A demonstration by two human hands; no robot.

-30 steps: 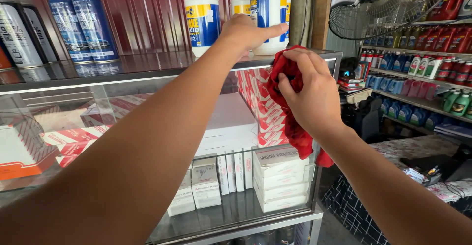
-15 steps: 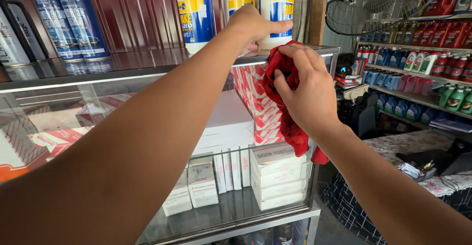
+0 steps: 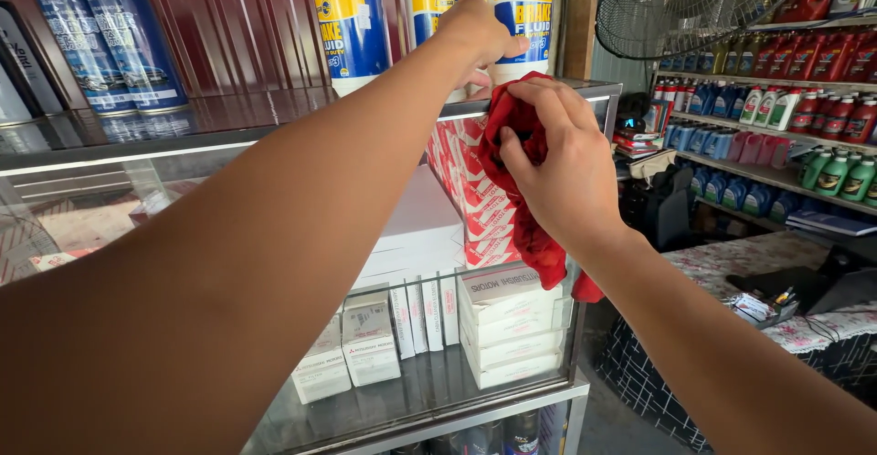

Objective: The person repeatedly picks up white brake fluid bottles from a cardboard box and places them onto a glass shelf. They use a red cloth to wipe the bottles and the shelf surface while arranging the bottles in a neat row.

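Head view. The left hand (image 3: 477, 33) reaches up and forward to the top of a glass cabinet (image 3: 274, 126), at its right end near the front edge. Its fingers are curled round the lower part of a white bottle (image 3: 523, 7) with a blue and yellow label, which stands upright on the glass top close to the right corner. The grip looks closed on the bottle, though the back of the hand hides the fingertips.

The right hand (image 3: 557, 167) is just below and to the right of the left one, in front of the cabinet's right front corner. It is clamped on a red rag (image 3: 512, 135), bunched in the palm, with the thumb pressed over the cloth. The upper part of the rag lies against the front edge of the top, right under the bottle; a loose tail hangs down past the wrist along the glass front.

Two more white bottles (image 3: 352, 21) of the same kind stand to the left on the top, and two blue spray cans (image 3: 119, 44) stand near its left end against a dark red ribbed wall.

Inside the cabinet, white boxes (image 3: 512, 322) are stacked on a lower glass shelf at the right, smaller white boxes (image 3: 370, 350) beside them, and red and white boxes (image 3: 475, 208) piled higher up behind the rag.

Right of the cabinet, shelves (image 3: 776, 135) carry rows of red, blue and green bottles, and a fan (image 3: 713, 3) hangs above them.
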